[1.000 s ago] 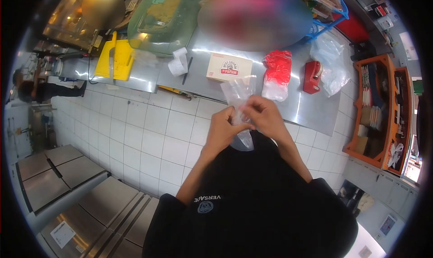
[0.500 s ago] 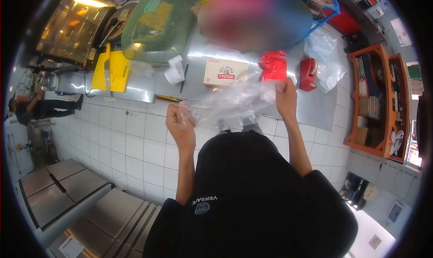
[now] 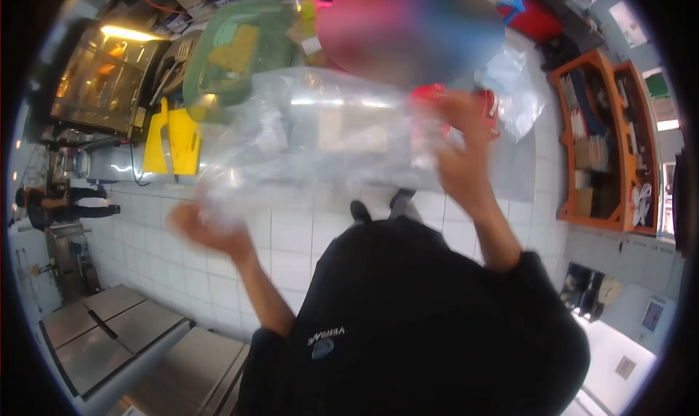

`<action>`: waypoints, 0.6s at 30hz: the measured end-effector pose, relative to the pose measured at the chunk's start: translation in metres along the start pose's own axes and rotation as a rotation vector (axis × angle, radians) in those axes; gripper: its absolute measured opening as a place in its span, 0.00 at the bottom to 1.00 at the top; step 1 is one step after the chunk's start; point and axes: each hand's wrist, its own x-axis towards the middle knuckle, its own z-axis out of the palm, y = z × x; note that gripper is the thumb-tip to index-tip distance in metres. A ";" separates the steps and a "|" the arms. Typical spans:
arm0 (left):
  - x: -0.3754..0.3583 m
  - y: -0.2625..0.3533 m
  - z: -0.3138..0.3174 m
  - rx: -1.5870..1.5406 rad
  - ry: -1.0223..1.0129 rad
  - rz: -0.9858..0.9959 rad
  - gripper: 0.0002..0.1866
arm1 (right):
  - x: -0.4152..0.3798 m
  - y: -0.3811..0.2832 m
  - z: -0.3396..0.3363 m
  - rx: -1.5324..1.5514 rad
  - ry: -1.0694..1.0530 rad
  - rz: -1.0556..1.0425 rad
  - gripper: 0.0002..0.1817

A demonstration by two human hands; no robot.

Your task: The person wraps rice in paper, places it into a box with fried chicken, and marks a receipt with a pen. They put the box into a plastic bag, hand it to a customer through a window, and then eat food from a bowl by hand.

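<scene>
My left hand (image 3: 211,230) grips one end of the clear bag (image 3: 328,136), my right hand (image 3: 455,147) pinches the other, blurred. The bag hangs stretched wide between them, above the steel counter (image 3: 524,172). Beyond the bag sits a green lid (image 3: 233,52).

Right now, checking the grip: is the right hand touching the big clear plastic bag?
Touching. The head view shows the right hand closed on the bag's right edge, plastic bunched against its fingers.

A plastic bag (image 3: 320,132) stretches between left hand (image 3: 211,230) and right hand (image 3: 459,154), before the counter (image 3: 524,176)
</scene>
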 end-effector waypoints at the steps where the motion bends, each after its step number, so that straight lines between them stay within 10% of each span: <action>1: -0.013 -0.009 -0.001 -0.021 0.004 0.042 0.14 | -0.032 0.013 -0.019 -0.634 0.051 -0.038 0.12; 5: -0.095 0.016 0.001 -0.192 -0.681 0.128 0.15 | -0.112 0.095 0.013 -0.136 -0.856 -0.081 0.07; 9: -0.063 0.077 -0.042 -0.930 -1.182 -0.707 0.18 | -0.088 0.042 -0.013 0.400 -0.964 0.768 0.10; 12: -0.068 0.070 -0.058 -1.401 -1.089 -0.889 0.14 | -0.125 0.040 -0.010 1.304 -0.250 1.295 0.15; 14: -0.071 0.064 -0.050 -1.701 -0.929 -0.991 0.12 | -0.129 0.056 -0.030 2.257 -0.495 0.917 0.19; 18: -0.067 0.067 -0.017 -1.980 -0.638 -1.245 0.10 | -0.126 0.081 -0.053 1.293 -0.647 1.109 0.17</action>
